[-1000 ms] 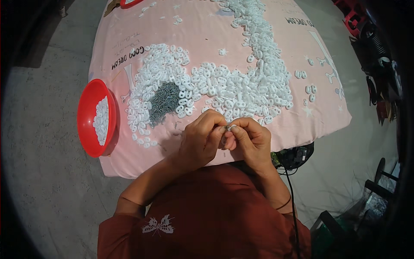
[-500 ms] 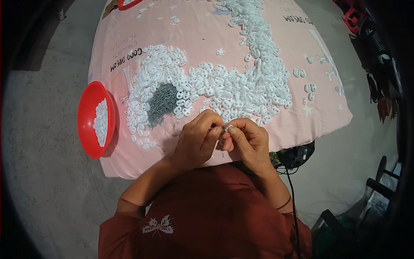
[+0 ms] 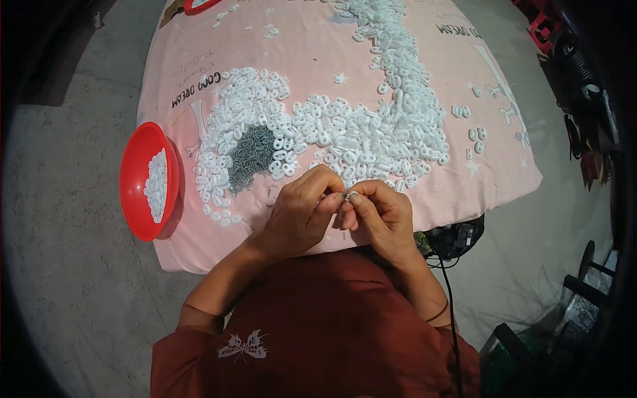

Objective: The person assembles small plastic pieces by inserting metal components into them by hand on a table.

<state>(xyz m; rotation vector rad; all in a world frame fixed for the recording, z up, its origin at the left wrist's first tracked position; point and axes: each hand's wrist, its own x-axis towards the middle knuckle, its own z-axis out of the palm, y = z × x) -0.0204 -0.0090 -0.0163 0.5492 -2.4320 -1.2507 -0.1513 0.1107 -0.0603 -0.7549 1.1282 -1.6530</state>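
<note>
My left hand point(image 3: 298, 211) and my right hand point(image 3: 385, 217) meet fingertip to fingertip over the table's near edge. Between the thumbs and index fingers shows a bit of a small white plastic piece point(image 3: 348, 197), pinched by my right hand. My left fingers are pressed together against it; whatever they grip is too small and covered to name. Just beyond the hands spreads a heap of white oval pieces with two holes point(image 3: 352, 142). Left of it, a pile of small grey screws point(image 3: 251, 156) lies ringed by more white pieces.
A red bowl point(image 3: 129, 189) partly filled with white pieces stands at the table's left edge. Pink printed cloth point(image 3: 305, 73) covers the table. A few loose pieces point(image 3: 478, 134) lie to the right. Under the right edge hangs a dark bag point(image 3: 458, 239), with a black cable point(image 3: 448, 292) running down.
</note>
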